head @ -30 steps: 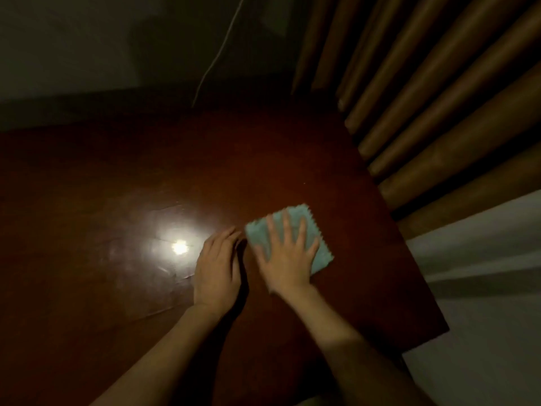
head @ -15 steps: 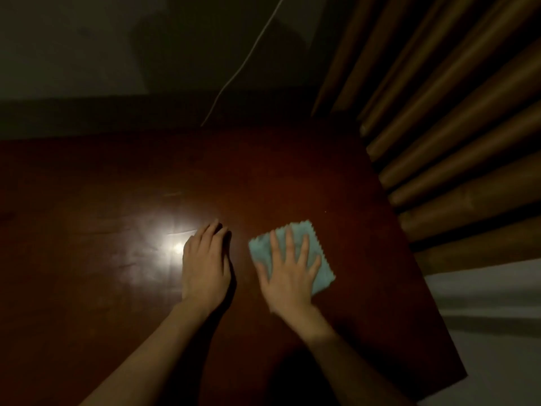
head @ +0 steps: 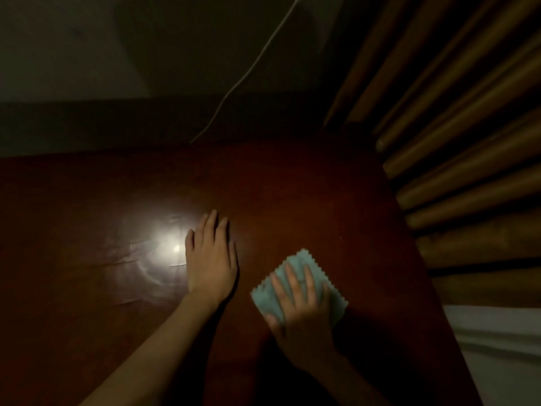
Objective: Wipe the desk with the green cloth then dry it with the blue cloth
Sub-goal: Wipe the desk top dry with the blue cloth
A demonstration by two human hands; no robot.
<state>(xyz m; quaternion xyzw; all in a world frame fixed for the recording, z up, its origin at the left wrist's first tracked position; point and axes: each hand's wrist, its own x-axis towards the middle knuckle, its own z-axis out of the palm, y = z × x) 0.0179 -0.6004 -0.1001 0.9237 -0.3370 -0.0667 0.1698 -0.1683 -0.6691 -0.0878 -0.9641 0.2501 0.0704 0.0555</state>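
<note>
Cloth: pale blue-green cloth (head: 298,285) lies flat near the desk's (head: 307,186) right edge, about 4 o'clock from the bright glare (head: 175,247); dim light, green or blue I cannot tell.
Right hand: right hand (head: 301,306) presses on it, fingers spread flat, palm down, pinning rather than pinching.
Left hand: left hand (head: 210,259) lies flat and empty on bare wood, at 10 o'clock from the cloth.
Unwiped stretch: most of the desk runs toward 9 o'clock.
Nearer hand: the right, already on it.
</note>
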